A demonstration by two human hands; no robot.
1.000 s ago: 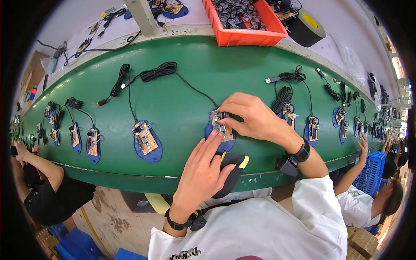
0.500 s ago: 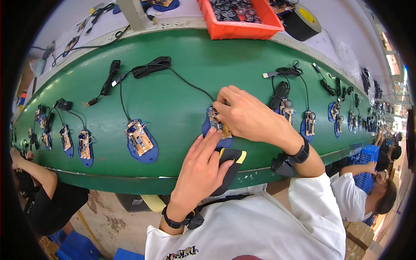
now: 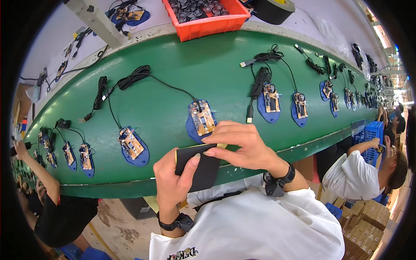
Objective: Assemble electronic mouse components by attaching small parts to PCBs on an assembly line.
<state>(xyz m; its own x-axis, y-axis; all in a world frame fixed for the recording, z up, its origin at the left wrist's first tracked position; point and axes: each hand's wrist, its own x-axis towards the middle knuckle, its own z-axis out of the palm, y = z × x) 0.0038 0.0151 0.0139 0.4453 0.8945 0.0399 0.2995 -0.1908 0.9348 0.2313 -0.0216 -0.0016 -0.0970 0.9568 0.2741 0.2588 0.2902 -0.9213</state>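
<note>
My left hand [image 3: 173, 177] grips a black flat sheet or pad [image 3: 201, 167] with yellow edges, its thumb lying across the face. Thumb and fingers of my right hand [image 3: 245, 147] pinch the same piece at its upper right corner, where a bit of yellow shows. Whether it is one layer or a stack I cannot tell. Just beyond my hands a blue computer-mouse base [image 3: 192, 130] lies on the green belt, carrying a tan circuit board [image 3: 203, 118]. From its far end a black cable [image 3: 173, 85] runs to a coiled bundle at the left.
Similar mouse bases with boards lie along the green belt [image 3: 173, 117], one at the left [image 3: 140, 157] and several at the right. A red bin [image 3: 212, 28] of small dark round parts stands beyond the belt, beside a black tape roll [image 3: 273, 11]. Co-workers sit on both sides.
Both hands have come off the circuit board and drawn back toward me. My right hand now pinches the black sheet's corner. The view has shifted, and the board is now uncovered.
</note>
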